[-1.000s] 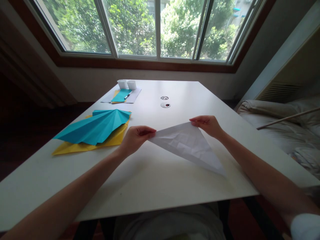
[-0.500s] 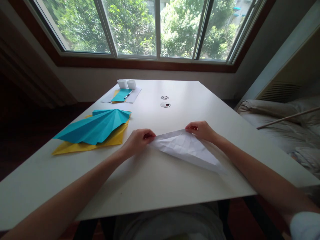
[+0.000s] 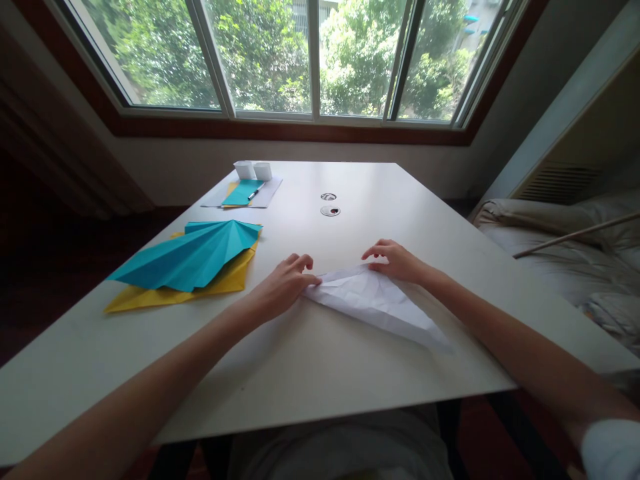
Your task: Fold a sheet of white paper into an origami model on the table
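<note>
Down came the white paper (image 3: 375,303) (all crinkly) to the table (image 3: 300,380). My left hand (image 3: 285,288), fingers loose, touches its left corner; my right hand (image 3: 397,261), fingers apart, is at its far edge. Blue paper (image 3: 197,253) lies left, over yellow paper (image 3: 231,283).

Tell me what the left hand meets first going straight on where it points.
The left hand would likely meet the white paper at its thumb first; beyond, perhaps the right hand, though depth is unclear.
</note>
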`<state>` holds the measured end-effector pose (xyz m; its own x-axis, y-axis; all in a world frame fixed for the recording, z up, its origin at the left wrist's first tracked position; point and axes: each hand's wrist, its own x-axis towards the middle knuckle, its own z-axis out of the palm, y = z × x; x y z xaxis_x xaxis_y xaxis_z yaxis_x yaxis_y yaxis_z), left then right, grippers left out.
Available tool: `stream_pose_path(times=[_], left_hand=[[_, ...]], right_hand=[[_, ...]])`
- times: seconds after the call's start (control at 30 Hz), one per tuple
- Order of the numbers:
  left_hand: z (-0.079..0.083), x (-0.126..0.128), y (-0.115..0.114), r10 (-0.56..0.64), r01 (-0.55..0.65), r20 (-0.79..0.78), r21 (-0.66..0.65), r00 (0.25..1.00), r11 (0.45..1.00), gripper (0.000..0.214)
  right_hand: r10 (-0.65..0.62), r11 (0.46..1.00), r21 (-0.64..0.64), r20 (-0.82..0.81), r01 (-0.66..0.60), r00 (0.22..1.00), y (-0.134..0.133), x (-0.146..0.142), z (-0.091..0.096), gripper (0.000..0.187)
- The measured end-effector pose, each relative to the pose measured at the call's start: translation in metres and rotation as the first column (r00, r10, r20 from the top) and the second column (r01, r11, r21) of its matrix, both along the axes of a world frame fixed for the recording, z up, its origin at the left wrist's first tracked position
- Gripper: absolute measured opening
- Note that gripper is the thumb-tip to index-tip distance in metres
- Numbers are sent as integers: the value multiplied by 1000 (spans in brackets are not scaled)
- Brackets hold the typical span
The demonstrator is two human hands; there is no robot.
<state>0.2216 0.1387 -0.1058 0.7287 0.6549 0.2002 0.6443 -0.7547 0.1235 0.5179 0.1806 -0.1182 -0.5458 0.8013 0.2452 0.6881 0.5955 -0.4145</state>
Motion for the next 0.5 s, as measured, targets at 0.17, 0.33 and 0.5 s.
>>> stream_pose_path(times=[0.17,0.33,0.5], left_hand=[[3,6,-4,-90,90,-104,-7,991,996,36],[5,6,-10,-103,110,-137,49,985,993,32],[1,-6,-11,-176,179,-69,33,982,983,35]], right_hand=[[218,976,-14,24,-217,976,-1,-2,7,21],[279,959,-67,87,-274,956,1,-2,19,22],[314,949,-116,260,-293,913,-2,-15,35,20]])
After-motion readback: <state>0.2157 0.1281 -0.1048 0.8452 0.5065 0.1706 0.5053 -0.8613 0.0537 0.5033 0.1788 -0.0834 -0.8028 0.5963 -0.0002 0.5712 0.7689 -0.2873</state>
